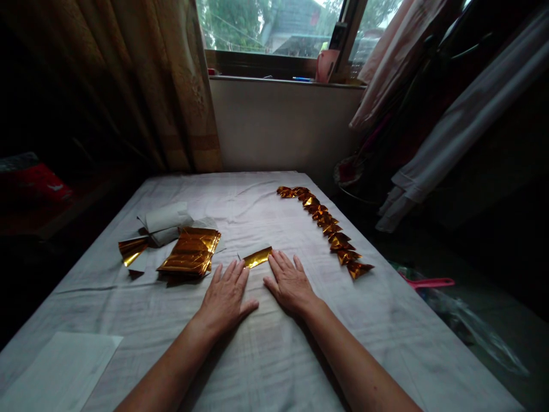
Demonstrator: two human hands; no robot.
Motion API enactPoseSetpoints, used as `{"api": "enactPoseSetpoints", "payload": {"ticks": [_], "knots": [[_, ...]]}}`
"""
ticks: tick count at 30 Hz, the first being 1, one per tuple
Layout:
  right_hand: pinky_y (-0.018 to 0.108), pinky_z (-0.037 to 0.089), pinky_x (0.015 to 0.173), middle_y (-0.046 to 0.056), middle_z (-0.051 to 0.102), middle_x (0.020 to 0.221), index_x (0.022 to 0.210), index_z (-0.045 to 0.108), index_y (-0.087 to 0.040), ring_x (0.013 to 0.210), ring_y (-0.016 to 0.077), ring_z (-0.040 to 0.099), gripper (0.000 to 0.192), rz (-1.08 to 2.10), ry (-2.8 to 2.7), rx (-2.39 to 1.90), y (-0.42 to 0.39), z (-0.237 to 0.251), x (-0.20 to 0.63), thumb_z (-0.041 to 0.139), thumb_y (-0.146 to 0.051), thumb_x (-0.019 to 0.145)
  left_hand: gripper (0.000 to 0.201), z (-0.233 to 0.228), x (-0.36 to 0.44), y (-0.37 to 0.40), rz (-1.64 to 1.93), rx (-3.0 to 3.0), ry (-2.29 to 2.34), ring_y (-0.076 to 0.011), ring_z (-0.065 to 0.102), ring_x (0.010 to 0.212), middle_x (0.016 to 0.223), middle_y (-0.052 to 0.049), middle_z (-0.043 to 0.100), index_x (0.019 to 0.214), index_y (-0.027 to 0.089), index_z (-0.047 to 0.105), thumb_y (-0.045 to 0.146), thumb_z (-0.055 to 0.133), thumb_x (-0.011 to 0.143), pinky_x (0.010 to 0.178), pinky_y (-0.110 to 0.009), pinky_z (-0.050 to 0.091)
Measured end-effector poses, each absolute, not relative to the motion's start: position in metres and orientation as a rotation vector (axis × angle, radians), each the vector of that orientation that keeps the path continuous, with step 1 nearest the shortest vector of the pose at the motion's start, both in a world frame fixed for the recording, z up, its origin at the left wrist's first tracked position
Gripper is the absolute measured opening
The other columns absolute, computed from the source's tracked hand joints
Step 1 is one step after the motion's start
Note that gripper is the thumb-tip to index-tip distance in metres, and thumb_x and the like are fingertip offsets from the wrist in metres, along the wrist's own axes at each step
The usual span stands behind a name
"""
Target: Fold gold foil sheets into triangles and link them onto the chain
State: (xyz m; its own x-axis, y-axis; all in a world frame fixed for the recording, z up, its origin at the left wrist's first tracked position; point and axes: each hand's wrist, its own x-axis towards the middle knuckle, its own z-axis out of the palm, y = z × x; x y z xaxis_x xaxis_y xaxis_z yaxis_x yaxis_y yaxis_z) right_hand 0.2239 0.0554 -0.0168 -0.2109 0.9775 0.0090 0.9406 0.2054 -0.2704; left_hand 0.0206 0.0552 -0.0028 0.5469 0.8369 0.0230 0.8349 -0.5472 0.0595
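Note:
On the cloth-covered table lies a small strip of gold foil paper (258,257), with a pale edge showing along its far side. My left hand (227,294) rests flat at the strip's left end, fingers stretched forward. At the other end my right hand (290,281) lies flat too, its fingertips touching or almost touching the foil. Left of my hands sits a stack of gold foil sheets (189,252). A row of folded gold foil pieces (326,220) runs along the right side of the table.
Crumpled whitish paper (167,220) and a curled foil piece (134,249) lie behind and left of the stack. A white sheet (64,369) is at the near left. Curtains (171,86) hang at the left, clothes (458,120) at the right. A pink cup (326,64) stands on the windowsill.

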Motion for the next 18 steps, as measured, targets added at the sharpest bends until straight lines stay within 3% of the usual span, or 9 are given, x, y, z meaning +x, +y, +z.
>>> {"api": "enactPoseSetpoints", "payload": {"ticks": [6,12,18], "knots": [[0.055,0.017,0.119,0.012,0.031,0.159,0.15,0.038,-0.013,0.148,0.0262,0.026,0.058,0.283,-2.244,-1.885,0.055,-0.014,0.225,0.039,-0.043,0.1,0.067,-0.011,0.022,0.049,0.185,2.749,1.358,-0.03,0.036,0.144,0.153,-0.017,0.043,0.142,0.016,0.049,0.056,0.056,0.089,0.12,-0.054,0.02],[0.053,0.022,0.118,0.013,0.041,0.154,0.141,0.051,-0.013,0.144,0.0301,0.034,0.049,0.152,-2.232,-1.811,0.057,-0.011,0.224,0.049,-0.033,0.096,0.036,-0.003,0.011,0.061,0.254,2.619,1.286,-0.0273,0.043,0.139,0.145,-0.006,0.055,0.131,0.028,0.059,0.035,0.049,0.097,0.116,-0.06,0.023],[0.038,0.041,0.104,0.007,0.063,0.132,0.118,0.067,-0.025,0.125,0.0219,0.052,0.028,0.151,-2.298,-1.507,0.06,-0.002,0.211,0.053,-0.022,0.094,0.031,-0.002,0.007,0.07,0.398,2.594,1.228,-0.0258,0.049,0.132,0.136,-0.004,0.063,0.12,0.033,0.068,0.03,0.049,0.097,0.115,-0.059,0.026]]}}
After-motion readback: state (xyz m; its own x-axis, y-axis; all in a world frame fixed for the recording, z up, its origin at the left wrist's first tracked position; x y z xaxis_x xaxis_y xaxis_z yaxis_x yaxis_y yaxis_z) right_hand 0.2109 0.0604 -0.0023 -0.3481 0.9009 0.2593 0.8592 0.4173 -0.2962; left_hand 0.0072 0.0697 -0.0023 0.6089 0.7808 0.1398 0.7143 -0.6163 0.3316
